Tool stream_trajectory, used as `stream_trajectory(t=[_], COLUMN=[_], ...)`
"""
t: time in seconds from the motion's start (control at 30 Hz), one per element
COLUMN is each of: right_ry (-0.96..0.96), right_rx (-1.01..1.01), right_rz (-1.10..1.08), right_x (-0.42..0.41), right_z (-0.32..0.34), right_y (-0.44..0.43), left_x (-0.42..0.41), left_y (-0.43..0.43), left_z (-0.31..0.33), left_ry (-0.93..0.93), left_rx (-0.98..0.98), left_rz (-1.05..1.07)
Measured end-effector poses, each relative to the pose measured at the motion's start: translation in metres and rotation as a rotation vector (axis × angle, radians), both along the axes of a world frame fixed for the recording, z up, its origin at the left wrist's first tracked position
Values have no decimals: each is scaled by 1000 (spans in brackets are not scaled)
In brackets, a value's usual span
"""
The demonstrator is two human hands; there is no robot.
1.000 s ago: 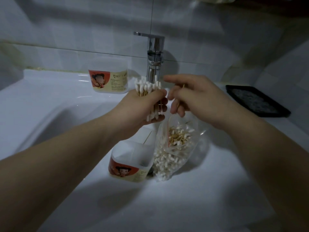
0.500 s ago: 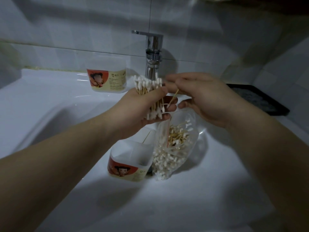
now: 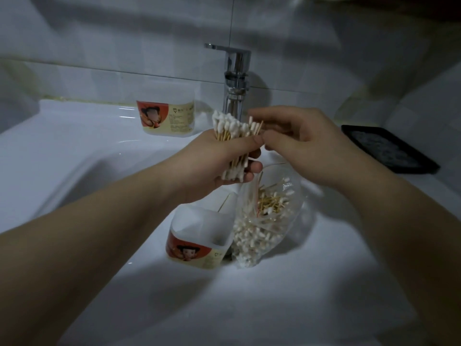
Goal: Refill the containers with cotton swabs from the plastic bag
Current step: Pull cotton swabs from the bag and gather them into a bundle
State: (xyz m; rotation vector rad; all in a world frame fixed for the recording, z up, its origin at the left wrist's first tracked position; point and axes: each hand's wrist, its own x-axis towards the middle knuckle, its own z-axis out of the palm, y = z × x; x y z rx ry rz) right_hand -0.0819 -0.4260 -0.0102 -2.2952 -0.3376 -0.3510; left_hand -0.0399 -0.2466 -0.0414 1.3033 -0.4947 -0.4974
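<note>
Currently your left hand (image 3: 215,162) has its grip wrapped tight round a bundle of swabs (image 3: 229,128), held above the sink (image 3: 324,275). The bundle's long axis is near upright and leans slightly. White tips fan out above the fist and more poke out below it.

Your right hand (image 3: 306,143) comes in from the right with curled fingertips at the bundle's right edge. Whether that grip pinches a stick or only touches, you cannot tell.

Key relation: the open container (image 3: 194,248) sits almost straight below the left hand, mouth up and tilted, looking nearly empty. The bundle's axis already roughly lines up with that mouth, and the left hand is the nearer one, so a downward move likely suffices.

The bag (image 3: 270,221) leans against the container's right side, clear, with many loose swabs inside lying crosswise. The swabs have pale wooden sticks and white cotton ends. A second container (image 3: 166,118) stands well back, beside the tap.
</note>
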Motion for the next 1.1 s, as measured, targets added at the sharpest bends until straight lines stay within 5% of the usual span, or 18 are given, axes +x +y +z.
stream_trajectory(t=[0.27,0.6,0.97,1.1], right_ry=[104,-123,-52,-7], right_rx=[-288,-476,-428,-246], right_rz=[103,19,74,65], right_x=[-7,-4,-8,-12], right_z=[-2,-1,5,12], right_y=[7,14,11,-3], left_x=[0,-1,-6,-5], left_y=[2,0,-2,-3], left_z=[0,4,6,5], left_ry=[78,257,245,256], left_rx=[-52,-74,-39,-49], left_rz=[-12,-105,-86,61])
